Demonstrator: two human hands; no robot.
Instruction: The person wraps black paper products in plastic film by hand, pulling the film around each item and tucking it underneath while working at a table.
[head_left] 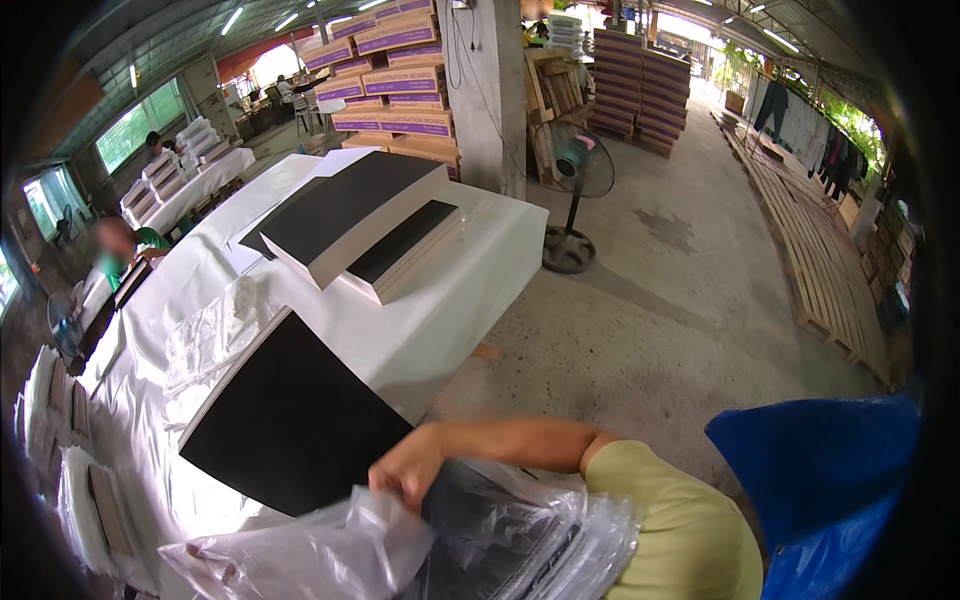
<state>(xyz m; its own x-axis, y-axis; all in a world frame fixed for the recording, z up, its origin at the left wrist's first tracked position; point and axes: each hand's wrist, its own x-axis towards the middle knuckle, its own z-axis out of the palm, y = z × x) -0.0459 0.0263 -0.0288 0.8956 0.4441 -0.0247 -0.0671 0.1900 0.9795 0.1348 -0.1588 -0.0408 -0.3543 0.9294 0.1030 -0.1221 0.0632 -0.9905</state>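
Observation:
My right hand reaches in from the right, fingers closed on the edge of a clear plastic bag. Under and beside it, at the lower edge, lie black boards in clear plastic. A stack of black boards rests on the white-covered table just beyond the hand. Crumpled clear plastic lies along that stack's far left side. My left hand does not show. Farther back on the table sit more black-topped board stacks, one lying at an angle over another.
A standing fan is past the table's right corner, near a concrete pillar. Stacked cartons stand behind the table. A blue sheet is at lower right. Wrapped stacks line the left; a person sits there.

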